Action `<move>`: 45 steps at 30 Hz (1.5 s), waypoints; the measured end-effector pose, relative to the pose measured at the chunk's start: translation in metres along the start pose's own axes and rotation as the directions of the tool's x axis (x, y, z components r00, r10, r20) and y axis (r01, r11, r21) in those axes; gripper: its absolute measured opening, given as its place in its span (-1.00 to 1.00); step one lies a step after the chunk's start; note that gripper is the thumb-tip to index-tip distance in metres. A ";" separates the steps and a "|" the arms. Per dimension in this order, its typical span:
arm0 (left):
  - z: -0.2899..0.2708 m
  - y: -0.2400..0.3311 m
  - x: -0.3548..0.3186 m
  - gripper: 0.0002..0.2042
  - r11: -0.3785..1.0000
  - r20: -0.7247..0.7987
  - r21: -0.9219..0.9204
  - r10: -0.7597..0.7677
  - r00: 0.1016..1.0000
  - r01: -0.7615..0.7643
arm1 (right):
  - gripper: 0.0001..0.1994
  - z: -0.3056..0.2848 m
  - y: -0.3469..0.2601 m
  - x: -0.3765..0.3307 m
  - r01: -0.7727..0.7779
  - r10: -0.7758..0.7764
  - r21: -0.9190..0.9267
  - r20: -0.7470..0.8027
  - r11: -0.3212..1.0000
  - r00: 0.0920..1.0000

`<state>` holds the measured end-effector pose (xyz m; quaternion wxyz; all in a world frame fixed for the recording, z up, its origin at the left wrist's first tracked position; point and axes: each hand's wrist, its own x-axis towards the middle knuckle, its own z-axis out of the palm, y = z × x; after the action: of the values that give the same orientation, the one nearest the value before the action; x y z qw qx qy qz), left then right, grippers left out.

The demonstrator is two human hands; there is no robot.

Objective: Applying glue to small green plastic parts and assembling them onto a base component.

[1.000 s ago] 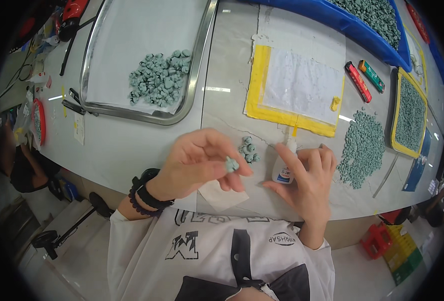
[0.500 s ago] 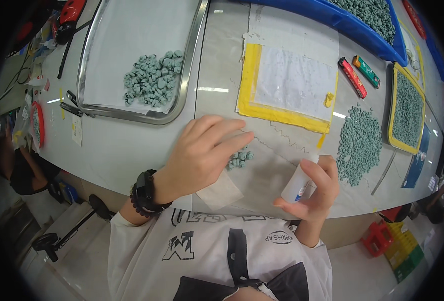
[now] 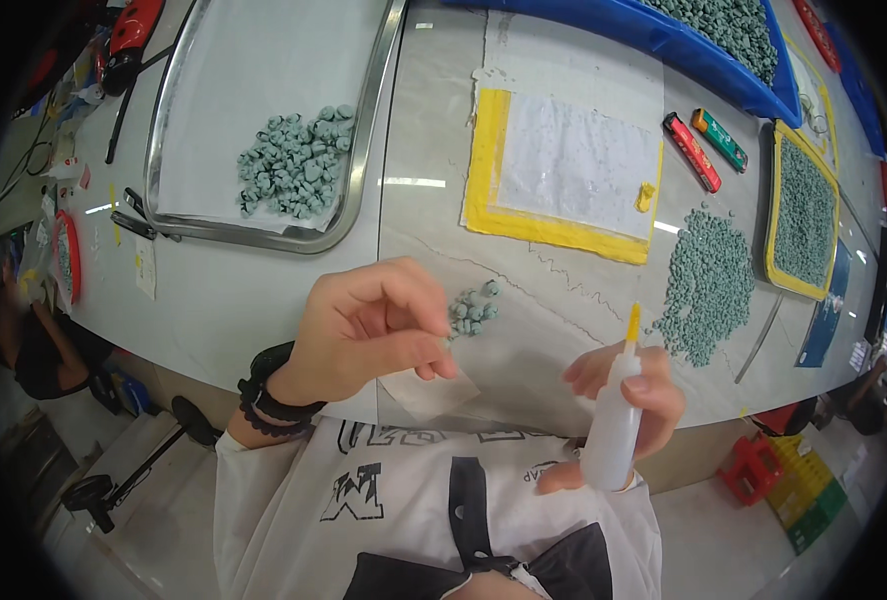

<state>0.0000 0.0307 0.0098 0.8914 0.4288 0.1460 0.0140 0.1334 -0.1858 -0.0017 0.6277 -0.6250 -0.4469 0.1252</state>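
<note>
My right hand [image 3: 653, 400] is wrapped round a white squeeze bottle [image 3: 611, 430], whose yellow nozzle [image 3: 633, 325] points up and away from me. My left hand [image 3: 363, 325] is closed, thumb and fingers curled together; whatever sits at its fingertips is too small or hidden to name. Just beyond those fingertips lies a small cluster of green stones [image 3: 475, 308] on the table. A beige paper piece [image 3: 431, 396] rests below the left hand, partly covered by it. To the right, a spread pile of tiny green beads [image 3: 708, 285] lies past the right hand.
A metal tray [image 3: 335, 232] lined with white paper holds stones at the far left. Ahead lies a yellow-edged sheet [image 3: 573, 150]. Red [image 3: 692, 153] and green [image 3: 720, 140] handheld tools lie beside it. A blue bin [image 3: 603, 38] and a yellow-rimmed tray [image 3: 769, 215] hold green pieces.
The squeeze bottle has turned from nozzle-hidden to nozzle-up and come nearer to me. My left hand has drawn back from the small cluster, its stretched fingers now curled in.
</note>
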 end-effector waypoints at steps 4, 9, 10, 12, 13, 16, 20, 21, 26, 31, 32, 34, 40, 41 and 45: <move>-0.003 -0.013 -0.001 -0.78 0.996 -0.047 -0.035 -0.085 0.995 0.083 | -0.19 0.018 -0.010 0.005 -0.010 -0.008 0.159 0.115 0.987 0.993; 0.008 -0.017 0.002 -0.78 0.995 -0.072 0.009 -0.098 0.993 0.099 | -0.31 0.022 0.004 0.004 0.040 -0.075 0.293 0.109 0.955 0.991; 0.005 -0.017 0.001 -0.77 0.992 -0.066 0.011 -0.126 0.990 0.127 | -0.32 0.020 0.004 0.006 0.005 -0.039 0.258 0.130 0.966 0.991; 0.001 -0.018 -0.001 -0.76 0.983 -0.051 0.016 -0.181 0.982 0.182 | -0.34 0.020 0.005 0.008 -0.033 -0.001 0.220 0.152 0.975 0.988; 0.001 -0.019 0.000 -0.76 0.983 -0.051 0.014 -0.182 0.982 0.183 | -0.35 0.020 0.007 0.010 -0.020 -0.018 0.214 0.174 0.977 0.985; 0.002 -0.020 -0.001 -0.74 0.992 -0.036 0.018 -0.125 0.992 0.125 | -0.36 0.020 0.009 0.012 0.005 -0.051 0.206 0.218 0.979 0.975; 0.005 -0.014 -0.002 -0.72 0.985 -0.100 0.029 -0.167 0.981 0.171 | -0.37 0.023 0.006 0.009 -0.059 0.007 0.259 0.196 0.964 0.981; 0.005 -0.016 -0.002 -0.72 0.985 -0.100 0.030 -0.168 0.981 0.171 | -0.37 0.024 0.005 0.007 -0.084 0.033 0.266 0.192 0.960 0.981; 0.007 -0.025 -0.002 -0.72 0.956 -0.037 0.290 0.057 0.998 -0.043 | -0.34 0.024 0.003 0.007 -0.147 0.096 0.276 0.190 0.950 0.977; 0.008 -0.029 -0.001 -0.73 0.963 -0.052 0.254 0.106 0.993 -0.090 | -0.32 0.020 0.002 0.007 -0.186 0.133 0.236 0.223 0.954 0.966; 0.009 -0.029 -0.001 -0.72 0.960 -0.043 0.260 0.123 0.992 -0.107 | -0.32 0.020 0.001 0.007 -0.186 0.133 0.236 0.223 0.954 0.966; 0.011 -0.029 -0.001 -0.72 0.962 -0.056 0.258 0.110 0.992 -0.092 | -0.33 0.021 0.002 0.008 -0.180 0.129 0.222 0.225 0.958 0.966; 0.011 -0.029 -0.001 -0.73 0.956 -0.052 0.287 0.083 0.995 -0.064 | -0.37 0.021 0.003 0.009 -0.162 0.116 0.190 0.234 0.968 0.965; 0.011 -0.029 -0.001 -0.73 0.956 -0.052 0.287 0.082 0.995 -0.064 | -0.38 0.021 0.003 0.009 -0.166 0.119 0.193 0.230 0.967 0.966; 0.012 -0.029 -0.001 -0.74 0.956 -0.062 0.290 0.073 0.995 -0.052 | -0.42 0.022 0.002 0.009 -0.168 0.122 0.203 0.222 0.965 0.967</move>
<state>-0.0009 0.0031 -0.0048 0.8128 0.5575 0.1650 0.0364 0.1232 -0.1643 -0.0039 0.6322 -0.5662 -0.4460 0.2844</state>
